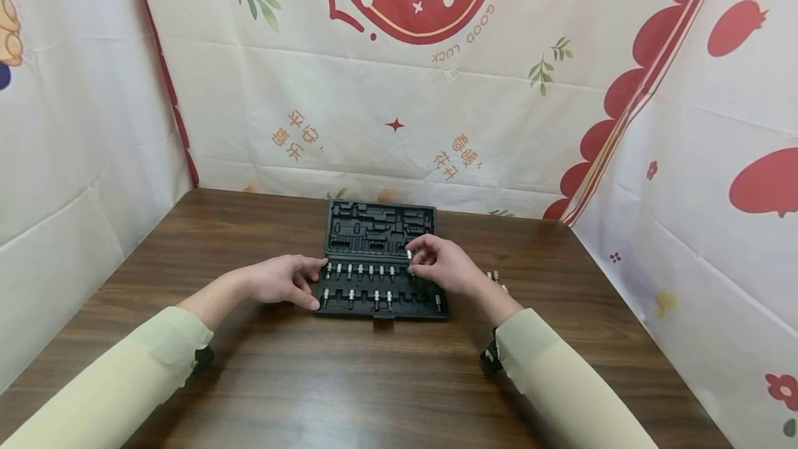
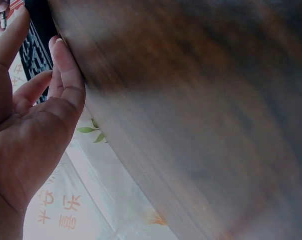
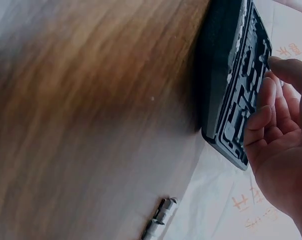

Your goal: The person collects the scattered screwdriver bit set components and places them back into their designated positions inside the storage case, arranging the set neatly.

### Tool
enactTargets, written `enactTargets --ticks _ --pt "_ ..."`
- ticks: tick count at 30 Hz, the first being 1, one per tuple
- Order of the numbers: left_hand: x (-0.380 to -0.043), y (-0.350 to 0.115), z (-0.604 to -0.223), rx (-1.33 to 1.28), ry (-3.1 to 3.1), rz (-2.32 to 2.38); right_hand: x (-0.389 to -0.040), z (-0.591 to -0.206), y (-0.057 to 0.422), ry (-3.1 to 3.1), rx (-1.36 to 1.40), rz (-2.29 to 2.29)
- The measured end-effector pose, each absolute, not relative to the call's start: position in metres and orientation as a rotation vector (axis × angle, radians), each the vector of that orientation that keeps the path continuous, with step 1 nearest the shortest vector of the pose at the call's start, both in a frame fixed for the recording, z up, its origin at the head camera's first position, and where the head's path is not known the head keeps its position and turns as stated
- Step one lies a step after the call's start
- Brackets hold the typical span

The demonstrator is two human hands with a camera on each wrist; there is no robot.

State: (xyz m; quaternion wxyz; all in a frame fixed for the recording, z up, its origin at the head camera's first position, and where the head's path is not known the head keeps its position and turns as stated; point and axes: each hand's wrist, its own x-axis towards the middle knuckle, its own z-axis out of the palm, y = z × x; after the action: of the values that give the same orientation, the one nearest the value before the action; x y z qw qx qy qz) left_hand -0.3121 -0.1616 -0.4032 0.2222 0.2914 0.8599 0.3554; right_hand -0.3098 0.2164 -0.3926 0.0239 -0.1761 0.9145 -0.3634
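A black plastic tool case [image 1: 364,316] lies unfolded on the table, with several silver bit sockets [image 1: 351,296] standing in two rows in its near half. My left hand [image 1: 283,279] touches the case's left edge, thumb at the near corner and fingers farther back; in the left wrist view its fingers look relaxed. Over the right part of the case, my right hand [image 1: 445,265] pinches a small silver bit socket [image 1: 409,255] between thumb and fingers. That socket also shows at the top left corner of the left wrist view. Fingers hide part of the back row.
A few loose bit sockets [image 1: 494,276] lie on the table right of the case, partly behind my right wrist; the right wrist view shows one socket [image 3: 161,217]. The brown wooden table [image 1: 349,380] is bordered by printed white cloth [image 1: 249,109] at the back and sides.
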Motion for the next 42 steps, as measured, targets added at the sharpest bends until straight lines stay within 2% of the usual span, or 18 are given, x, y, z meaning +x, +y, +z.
enactTargets --ticks 24,42 --pt "-0.313 -0.161 -0.404 0.796 2.385 0.979 -0.317 -0.400 0.205 2.800 -0.414 -0.907" --pt "-0.311 -0.162 -0.403 0.791 2.382 0.988 -0.320 -0.397 0.197 2.781 -0.371 -0.916"
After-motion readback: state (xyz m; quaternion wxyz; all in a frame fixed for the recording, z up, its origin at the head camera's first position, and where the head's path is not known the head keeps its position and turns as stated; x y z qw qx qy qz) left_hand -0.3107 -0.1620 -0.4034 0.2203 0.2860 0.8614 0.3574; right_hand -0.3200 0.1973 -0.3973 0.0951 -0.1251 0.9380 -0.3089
